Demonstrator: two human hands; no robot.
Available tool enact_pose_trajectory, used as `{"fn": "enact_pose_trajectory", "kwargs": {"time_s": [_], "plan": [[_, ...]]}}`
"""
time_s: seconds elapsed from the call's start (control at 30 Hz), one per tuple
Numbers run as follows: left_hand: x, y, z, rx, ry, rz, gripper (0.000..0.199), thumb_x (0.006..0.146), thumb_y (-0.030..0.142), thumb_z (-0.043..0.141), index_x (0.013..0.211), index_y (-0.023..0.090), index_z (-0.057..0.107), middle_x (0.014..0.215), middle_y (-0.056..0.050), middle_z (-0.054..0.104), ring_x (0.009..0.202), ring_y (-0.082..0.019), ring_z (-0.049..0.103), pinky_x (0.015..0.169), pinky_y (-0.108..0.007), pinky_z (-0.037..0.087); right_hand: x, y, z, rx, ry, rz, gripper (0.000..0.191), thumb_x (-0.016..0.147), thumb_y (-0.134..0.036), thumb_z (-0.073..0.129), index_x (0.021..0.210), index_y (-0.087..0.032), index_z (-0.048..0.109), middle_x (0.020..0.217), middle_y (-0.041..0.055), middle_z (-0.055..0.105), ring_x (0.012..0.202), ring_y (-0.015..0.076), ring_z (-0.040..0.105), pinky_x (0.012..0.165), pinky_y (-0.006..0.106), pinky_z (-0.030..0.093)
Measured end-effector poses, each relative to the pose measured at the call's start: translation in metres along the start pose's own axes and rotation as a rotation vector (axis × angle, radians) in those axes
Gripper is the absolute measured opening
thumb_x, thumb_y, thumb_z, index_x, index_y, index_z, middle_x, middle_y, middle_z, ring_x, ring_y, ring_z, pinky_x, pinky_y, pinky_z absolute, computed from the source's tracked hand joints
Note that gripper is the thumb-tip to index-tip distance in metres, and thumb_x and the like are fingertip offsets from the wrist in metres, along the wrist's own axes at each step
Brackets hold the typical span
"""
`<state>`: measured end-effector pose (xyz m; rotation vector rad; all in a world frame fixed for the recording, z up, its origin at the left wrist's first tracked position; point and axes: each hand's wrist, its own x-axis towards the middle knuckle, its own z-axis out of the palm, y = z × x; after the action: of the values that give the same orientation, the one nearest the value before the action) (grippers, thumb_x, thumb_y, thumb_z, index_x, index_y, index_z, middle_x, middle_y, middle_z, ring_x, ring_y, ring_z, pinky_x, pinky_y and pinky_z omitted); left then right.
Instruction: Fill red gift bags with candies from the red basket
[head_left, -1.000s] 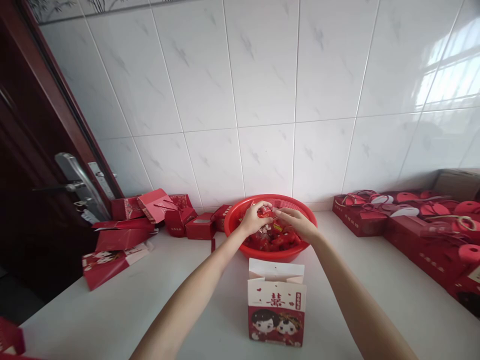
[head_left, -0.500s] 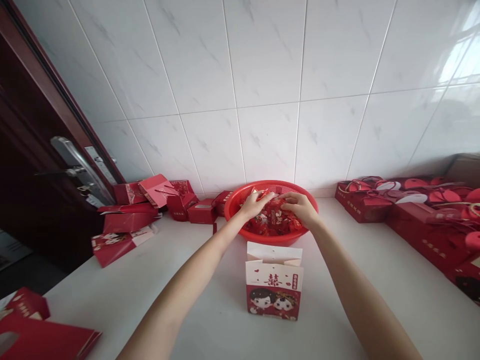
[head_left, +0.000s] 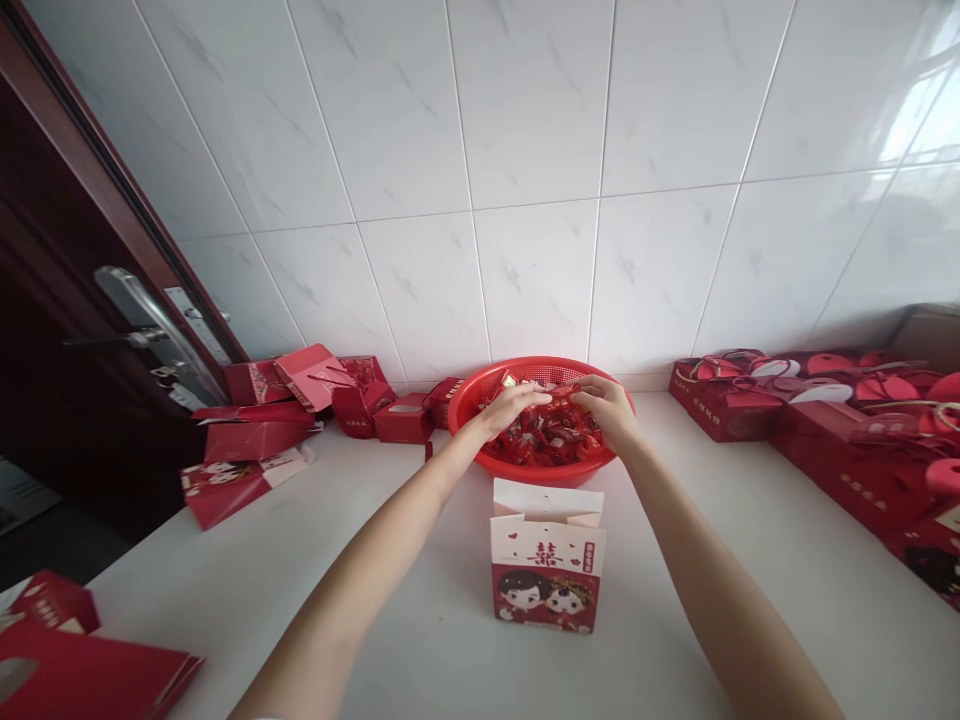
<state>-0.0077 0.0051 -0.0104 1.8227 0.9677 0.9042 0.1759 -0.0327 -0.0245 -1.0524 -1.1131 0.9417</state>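
Candies (head_left: 547, 440) are lying heaped in the red basket (head_left: 480, 385) by the tiled wall; the left hand (head_left: 508, 405) and right hand (head_left: 609, 410) are pinching wrapped pieces above it. Loose pieces are likely slipping free, or a forearm is tipping the open gift bag (head_left: 547, 560) standing on the white counter (head_left: 420, 610).

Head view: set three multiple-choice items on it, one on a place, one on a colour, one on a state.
1. Where are both hands?
A. Over the basket
B. On the door handle
C. Inside the gift bag

2. What colour is the basket?
A. Blue
B. Red
C. Green

3. How is the gift bag?
A. Lying flat
B. Hanging up
C. Upright, top open

A: left hand and right hand meet over the basket.
B: its rim is red.
C: the gift bag stands on the counter, flap raised.
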Motion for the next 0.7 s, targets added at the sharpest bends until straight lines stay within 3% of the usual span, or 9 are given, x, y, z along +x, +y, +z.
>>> {"fn": "enact_pose_trajectory", "kwargs": {"time_s": [0.1,0.27,0.4,0.5,0.7], "plan": [[0.0,0.0,-0.002,-0.042,-0.037,0.003,0.028,0.075,0.044,0.072,0.089,0.02,0.074,0.099,-0.005,0.072,0.103,-0.027,0.064,0.091,-0.037,0.048,0.002,0.002,-0.001,0.005,0.003,-0.01,0.02,0.056,-0.029,0.069,0.075,-0.021,0.068,0.072,0.0021,0.071,0.07,0.0195,0.065,0.068,0.033,0.052],[0.005,-0.009,-0.001,-0.063,0.028,0.161,0.025,0.071,0.037,0.077,0.085,0.017,0.069,0.091,-0.005,0.072,0.091,-0.022,0.066,0.085,-0.035,0.05,0.001,0.001,-0.003,0.009,-0.066,-0.026,0.021,0.057,-0.03,0.072,0.076,-0.021,0.069,0.075,0.0017,0.072,0.07,0.0183,0.064,0.066,0.031,0.052],[0.007,-0.012,0.0,-0.076,0.085,0.264,0.025,0.077,0.037,0.072,0.093,0.019,0.069,0.1,-0.007,0.073,0.097,-0.022,0.067,0.089,-0.037,0.051,-0.002,-0.004,-0.003,0.057,-0.139,0.034,0.025,0.063,-0.039,0.078,0.079,-0.022,0.072,0.083,0.0029,0.074,0.076,0.0193,0.065,0.061,0.028,0.052],[0.004,-0.008,0.0,-0.058,0.059,0.297,0.021,0.079,0.036,0.069,0.092,0.02,0.07,0.103,-0.007,0.073,0.101,-0.023,0.066,0.094,-0.037,0.05,-0.002,-0.006,-0.003,0.098,-0.171,0.121,0.032,0.069,-0.052,0.078,0.082,-0.022,0.074,0.089,0.0064,0.074,0.082,0.0223,0.068,0.055,0.027,0.053],[0.0,-0.006,0.0,-0.039,0.097,0.334,0.007,0.076,0.022,0.065,0.072,0.019,0.071,0.117,-0.009,0.069,0.111,-0.024,0.064,0.092,-0.037,0.052,-0.002,-0.003,-0.004,0.052,-0.387,0.091,0.033,0.067,-0.047,0.084,0.086,-0.02,0.079,0.087,0.0028,0.073,0.08,0.0175,0.066,0.067,0.026,0.056]]}}
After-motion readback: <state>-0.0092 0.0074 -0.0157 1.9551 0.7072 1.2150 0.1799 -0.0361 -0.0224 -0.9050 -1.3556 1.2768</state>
